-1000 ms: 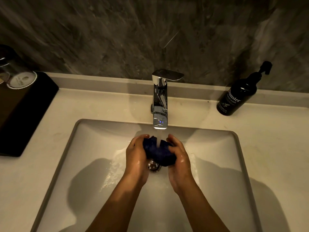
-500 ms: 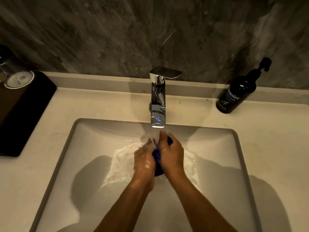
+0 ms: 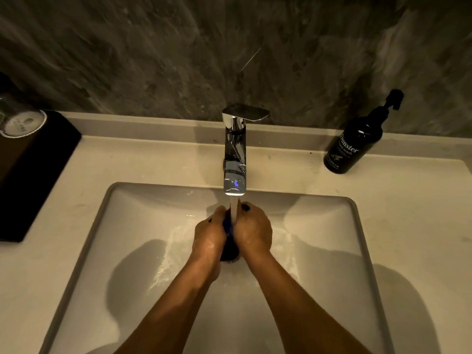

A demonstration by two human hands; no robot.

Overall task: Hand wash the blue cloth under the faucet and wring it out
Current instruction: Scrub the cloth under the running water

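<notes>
The blue cloth is squeezed into a dark wad between my two palms, only a narrow strip of it showing. My left hand presses it from the left and my right hand from the right, fingers curled around it. Both hands sit in the white sink basin, directly beneath the chrome faucet. A stream of water runs from the spout onto the cloth between my hands. Wet foam spreads over the basin around them. The drain is hidden under the cloth.
A black hand wash pump bottle stands on the counter at the back right. A black tray with an upturned glass sits at the left. The dark stone wall rises behind the beige countertop.
My hands have closed together from either side, pressing the once openly bunched cloth into a tight wad between the palms. The view has tilted slightly.
</notes>
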